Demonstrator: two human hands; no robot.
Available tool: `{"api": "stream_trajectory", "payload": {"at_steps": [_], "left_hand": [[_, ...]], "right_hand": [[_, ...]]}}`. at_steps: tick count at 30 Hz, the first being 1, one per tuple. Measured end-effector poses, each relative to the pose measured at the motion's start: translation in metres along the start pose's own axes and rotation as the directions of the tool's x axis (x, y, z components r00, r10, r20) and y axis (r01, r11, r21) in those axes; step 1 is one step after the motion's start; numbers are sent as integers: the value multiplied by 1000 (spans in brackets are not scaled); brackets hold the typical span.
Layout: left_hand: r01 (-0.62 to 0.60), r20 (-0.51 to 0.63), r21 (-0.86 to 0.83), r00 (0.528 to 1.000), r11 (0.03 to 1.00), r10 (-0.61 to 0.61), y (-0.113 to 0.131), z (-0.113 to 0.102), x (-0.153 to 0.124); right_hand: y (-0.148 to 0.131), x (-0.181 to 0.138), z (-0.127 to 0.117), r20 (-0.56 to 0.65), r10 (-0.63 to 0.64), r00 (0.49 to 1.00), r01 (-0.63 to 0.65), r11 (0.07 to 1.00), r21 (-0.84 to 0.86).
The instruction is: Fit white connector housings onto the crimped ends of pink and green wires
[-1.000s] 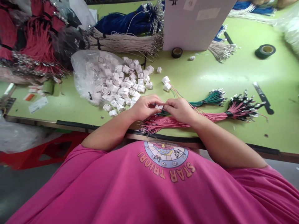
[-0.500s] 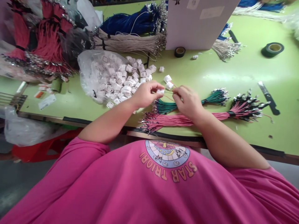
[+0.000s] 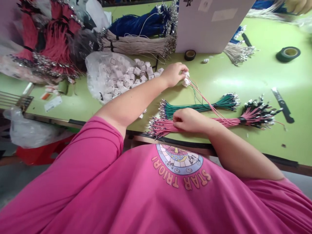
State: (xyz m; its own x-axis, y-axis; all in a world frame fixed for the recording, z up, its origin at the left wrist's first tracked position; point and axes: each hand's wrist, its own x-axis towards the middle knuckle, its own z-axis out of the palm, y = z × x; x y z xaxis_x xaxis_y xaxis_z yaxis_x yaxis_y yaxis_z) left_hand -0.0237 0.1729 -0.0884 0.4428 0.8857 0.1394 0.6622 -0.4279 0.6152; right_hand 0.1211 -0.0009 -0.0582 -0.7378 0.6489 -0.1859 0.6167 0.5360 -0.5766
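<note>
My left hand [image 3: 174,73] is stretched out across the green table [image 3: 243,78] and closed on a small white connector [image 3: 186,75] with pink and green wires trailing from it, set beside another wired connector [image 3: 185,83]. My right hand [image 3: 188,119] rests with curled fingers on the bundle of pink wires [image 3: 229,121], pinching at the strands near its metal-tipped end. Just behind that hand lies a bundle of green wires [image 3: 195,107].
A clear bag and heap of white connectors [image 3: 117,76] sit left of my left hand. Red, blue and beige wire bundles [image 3: 138,45] are piled at the back left, a white box [image 3: 212,24] stands behind, with tape rolls [image 3: 288,53] and a knife [image 3: 282,104] at right.
My left hand has carried the wired connector away from my right hand, out to the far middle of the table. My right hand has dropped onto the pink wire bundle.
</note>
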Motion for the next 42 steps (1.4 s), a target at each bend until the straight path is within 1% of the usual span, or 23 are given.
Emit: {"api": "stream_trajectory", "payload": {"at_steps": [3,5,8,10,11,13,16,18,19,21,22,24,26,28,29,31,33,34,35,36,38,40,42], "left_hand": [[-9,-4,-6,1000,1000,9,-2,-11,-5],[26,11,-25,1000,999,-26,-9,-29,-20],[75,76,24,994,997,-76,-23,-65,-59],[101,134,101,984,990,-115,-29,-86,-93],[118,140,144,980,983,-139,-30,-92,-110],[155,100,246,978,957,-184,-30,-95,-140],[199,-19,324,979,925,-204,-24,-82,-164],[231,-68,365,973,902,-221,-21,-71,-166],[244,-82,395,970,885,-231,-20,-66,-165],[248,-95,457,969,854,-230,-20,-59,-161],[236,-97,476,972,847,-216,-21,-57,-160],[193,-96,469,981,862,-167,-22,-55,-158],[158,-96,420,987,894,-130,-23,-56,-157],[162,-99,352,986,922,-136,-21,-59,-157],[175,-101,306,983,936,-151,-18,-62,-157],[196,-105,174,978,965,-180,-8,-68,-157],[185,-82,-27,979,982,-187,7,-74,-159],[176,-49,-154,981,972,-186,15,-76,-160],[175,-6,-293,983,940,-185,23,-75,-161],[187,43,-436,981,880,-188,30,-74,-162],[256,148,-681,966,686,-214,40,-65,-164],[333,239,-818,939,470,-249,43,-54,-166],[364,284,-872,921,327,-268,41,-45,-167]], "right_hand": [[-1,1,-3,0,49,999,-48,996,77],[-3,0,-6,9,79,997,-79,990,118],[-8,-2,-6,12,70,998,-70,993,99],[-12,-3,-3,5,28,1000,-28,1000,-11],[-15,-3,-1,2,-3,1000,4,997,-80],[-20,-2,5,-11,-74,997,71,980,-187],[-28,0,10,-37,-135,990,125,972,-201],[-29,2,9,-39,-142,989,136,983,-125],[-27,2,7,-39,-144,989,142,989,-52],[-21,4,3,-78,-114,990,126,977,172],[-16,4,1,-114,-71,991,104,945,309],[-6,5,-3,-191,53,980,68,816,573],[1,6,-5,-229,156,961,70,662,746],[3,6,-7,-232,200,952,82,565,821],[1,6,-8,-230,211,950,79,549,832],[-3,6,-10,-230,234,945,60,566,823],[-9,6,-13,-276,265,924,61,611,789],[-10,6,-14,-313,277,909,70,638,767],[-11,6,-14,-349,285,893,80,662,745],[-11,5,-14,-379,290,879,90,679,729],[-9,5,-14,-410,306,859,96,691,716],[-6,5,-12,-428,330,842,94,691,717],[-3,4,-10,-447,344,826,79,714,696]]}}
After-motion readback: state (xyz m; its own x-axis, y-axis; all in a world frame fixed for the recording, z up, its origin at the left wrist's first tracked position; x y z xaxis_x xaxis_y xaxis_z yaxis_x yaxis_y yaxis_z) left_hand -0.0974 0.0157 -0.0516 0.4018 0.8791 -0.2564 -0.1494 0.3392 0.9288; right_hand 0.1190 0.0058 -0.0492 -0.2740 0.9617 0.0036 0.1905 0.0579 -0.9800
